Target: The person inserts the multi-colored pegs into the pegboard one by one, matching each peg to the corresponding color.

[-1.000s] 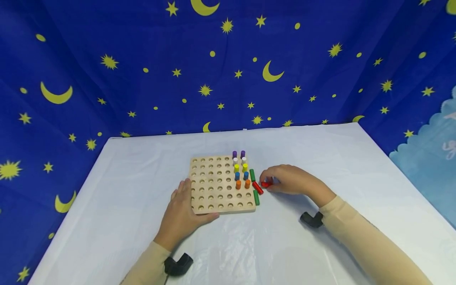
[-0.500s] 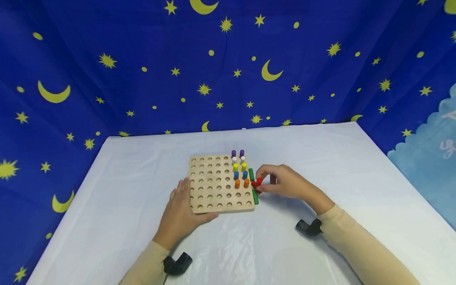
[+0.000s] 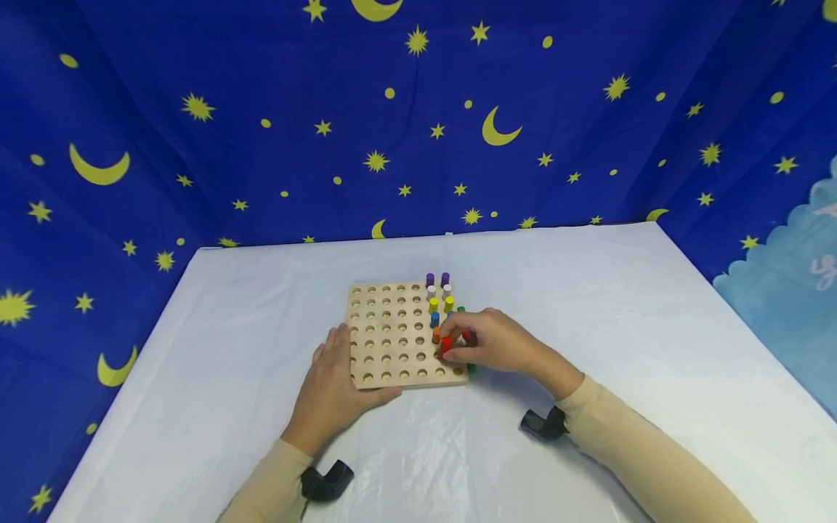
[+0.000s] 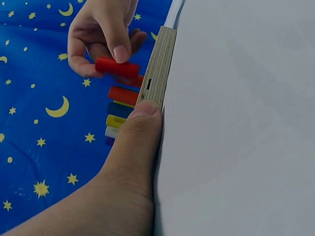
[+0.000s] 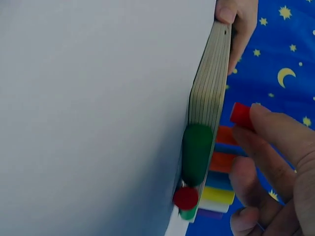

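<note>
A wooden pegboard (image 3: pixel 412 386) with rows of round holes lies flat on the white table. My left hand (image 3: pixel 330 385) rests at its near left corner, fingers along the left side and thumb (image 4: pixel 145 109) against the front edge. My right hand (image 3: pixel 500 345) pinches a red peg (image 5: pixel 241 116) between thumb and index finger, close over the board's near right part. Pairs of purple, white, yellow, blue and orange pegs (image 3: pixel 436 335) stand in the two right columns, some partly hidden by that hand. Beside the right edge lie another red peg (image 5: pixel 186 198) and green pegs (image 5: pixel 198 153).
The table (image 3: pixel 261 305) has a white covering. Behind it hangs a blue curtain (image 3: pixel 294 87) with yellow moons and stars, and a light blue patch (image 3: pixel 785 269) shows at far right. Black wrist mounts (image 3: pixel 327 481) sit on both sleeves.
My right hand first holds a red peg right of the board, tips it up, then carries it left over the near right holes. My left hand stays in place on the board.
</note>
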Available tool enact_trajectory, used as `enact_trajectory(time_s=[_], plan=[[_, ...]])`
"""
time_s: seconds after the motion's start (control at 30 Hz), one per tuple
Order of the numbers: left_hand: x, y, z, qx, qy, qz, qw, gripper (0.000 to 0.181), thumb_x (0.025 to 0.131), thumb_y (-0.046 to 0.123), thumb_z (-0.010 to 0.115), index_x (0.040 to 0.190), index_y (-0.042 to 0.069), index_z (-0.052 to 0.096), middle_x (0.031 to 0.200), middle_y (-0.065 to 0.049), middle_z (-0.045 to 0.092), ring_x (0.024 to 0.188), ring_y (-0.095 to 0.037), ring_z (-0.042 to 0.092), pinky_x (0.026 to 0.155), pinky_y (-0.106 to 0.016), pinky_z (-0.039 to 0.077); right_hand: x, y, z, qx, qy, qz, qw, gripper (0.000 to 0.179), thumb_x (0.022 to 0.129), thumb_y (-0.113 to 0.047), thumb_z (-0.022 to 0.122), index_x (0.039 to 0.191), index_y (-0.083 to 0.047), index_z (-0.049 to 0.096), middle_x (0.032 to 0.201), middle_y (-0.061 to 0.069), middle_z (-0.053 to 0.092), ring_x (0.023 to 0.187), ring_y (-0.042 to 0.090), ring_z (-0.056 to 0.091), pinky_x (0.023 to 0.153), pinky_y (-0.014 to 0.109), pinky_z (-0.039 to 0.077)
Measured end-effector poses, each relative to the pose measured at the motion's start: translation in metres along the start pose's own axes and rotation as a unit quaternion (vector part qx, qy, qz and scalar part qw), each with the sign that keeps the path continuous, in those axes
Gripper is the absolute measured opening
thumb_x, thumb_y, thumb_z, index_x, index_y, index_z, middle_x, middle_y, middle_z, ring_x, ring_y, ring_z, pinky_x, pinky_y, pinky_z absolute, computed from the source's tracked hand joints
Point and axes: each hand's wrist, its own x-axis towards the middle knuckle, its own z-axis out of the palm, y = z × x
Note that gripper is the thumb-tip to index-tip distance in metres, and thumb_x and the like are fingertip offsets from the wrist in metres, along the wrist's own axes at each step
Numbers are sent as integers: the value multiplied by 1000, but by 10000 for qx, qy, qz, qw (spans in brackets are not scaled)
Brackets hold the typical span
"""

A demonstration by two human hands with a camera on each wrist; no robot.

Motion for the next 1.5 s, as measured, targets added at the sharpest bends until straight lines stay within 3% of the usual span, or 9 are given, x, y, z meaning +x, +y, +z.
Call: enact_trajectory(time_s=[0.4, 0.83, 0.97, 1.1, 1.27, 1.4, 1.5], plan=[[1, 0, -1, 30, 18, 41, 10000, 142, 59, 88, 67, 157, -2, 17, 163, -23, 21, 153, -37, 18, 127, -48, 17, 7, -3, 5, -644, 95, -297, 9974, 18, 85, -26, 80, 101, -22, 70, 84, -16, 71, 66, -3, 56, 66, 21, 47], [1, 0, -2, 41, -38, 18, 10000, 143, 59, 88, 68, 157, -2, 16, 164, -22, 19, 153, -37, 17, 127, -49, 16, 8, -3, 8, -774, 19, -315, 9965, 19, 85, -24, 80, 103, -21, 75, 89, -15, 71, 68, 0, 54, 64, 18, 48], [1, 0, -1, 44, -39, 9, 10000, 143, 59, 89, 67, 157, -2, 15, 164, -22, 19, 153, -37, 17, 127, -49, 15, 4, -3, 3, -624, 110, -266, 9976, 30, 84, -28, 80, 113, -21, 75, 100, -14, 74, 77, 3, 60, 69, 21, 52], [1, 1, -1, 39, -67, -38, 10000, 143, 59, 88, 67, 157, -2, 15, 164, -22, 19, 153, -37, 17, 127, -49, 15, -4, 3, -8, -345, 381, -278, 9983, 30, 86, -29, 78, 115, -21, 74, 104, -11, 73, 71, 8, 58, 62, 22, 50], [1, 2, -2, 9, -44, -37, 10000, 143, 59, 88, 68, 158, -1, 15, 164, -22, 19, 153, -37, 16, 127, -49, 14, -15, 18, -22, -646, 489, 172, 9966, 27, 90, -26, 74, 116, -19, 71, 106, -5, 72, 62, 6, 51, 57, 21, 46], [1, 2, -3, 11, -38, -49, 10000, 143, 59, 88, 68, 158, -1, 15, 164, -21, 19, 153, -37, 16, 127, -49, 14, -18, 28, -25, -970, 98, 742, 9925, 34, 90, -29, 72, 122, -18, 68, 104, -6, 70, 65, 5, 51, 63, 23, 47], [1, 2, -3, 15, -60, -58, 10000, 143, 59, 88, 68, 158, 0, 14, 164, -21, 19, 154, -37, 16, 127, -49, 15, -17, 31, -23, -1038, -165, 891, 9905, 36, 89, -32, 73, 121, -17, 69, 100, -7, 70, 71, 8, 54, 68, 27, 49]])
